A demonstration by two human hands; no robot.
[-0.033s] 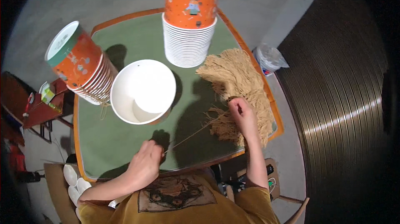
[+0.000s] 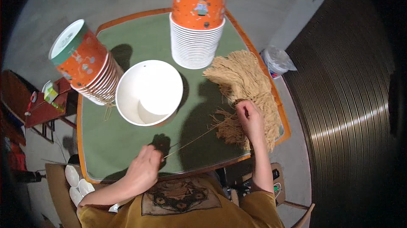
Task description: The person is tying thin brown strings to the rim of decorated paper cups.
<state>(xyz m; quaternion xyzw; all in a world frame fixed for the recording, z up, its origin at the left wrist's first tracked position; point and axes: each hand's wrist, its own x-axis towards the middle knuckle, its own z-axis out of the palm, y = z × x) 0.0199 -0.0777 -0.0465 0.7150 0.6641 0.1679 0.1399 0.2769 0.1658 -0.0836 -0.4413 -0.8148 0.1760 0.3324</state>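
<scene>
My left hand [image 2: 146,166] is closed near the table's front edge, its fingertips pinching a thin tan strand of twine [image 2: 188,144]. From there the strand runs taut, up and right toward a thick tan bundle of twine [image 2: 250,75] on the right side of the table. Over the lower part of that bundle, my right hand [image 2: 250,120] is closed with curled fingers; what lies inside them cannot be made out. A large white paper bucket [image 2: 159,86] stands with its mouth up, left of the bundle, untouched by either hand.
On the green-topped table [image 2: 127,147], a tall stack of upturned orange paper buckets [image 2: 197,24] stands at the back. Another stack [image 2: 87,65] leans at the left, with twine draped on it. White cups [image 2: 76,185] lie in a cardboard box [image 2: 57,185] at lower left.
The view has shifted slightly. Against the table, my left hand has moved a little left, and a longer piece of strand shows. My right hand stays at the bundle.
</scene>
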